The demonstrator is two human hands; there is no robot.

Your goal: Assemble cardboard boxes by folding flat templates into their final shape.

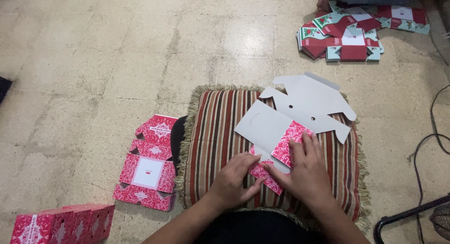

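A flat cardboard box blank, grey-white inside and pink-patterned outside, lies on a red-brown-cream striped fringed cushion.

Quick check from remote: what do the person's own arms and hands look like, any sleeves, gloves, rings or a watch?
Both forearms are bare as far as the frame shows, with no sleeve in view. The left hand and the right hand wear no gloves. No ring, watch or bracelet is visible on either hand or wrist. Nothing is marked or taped on them.
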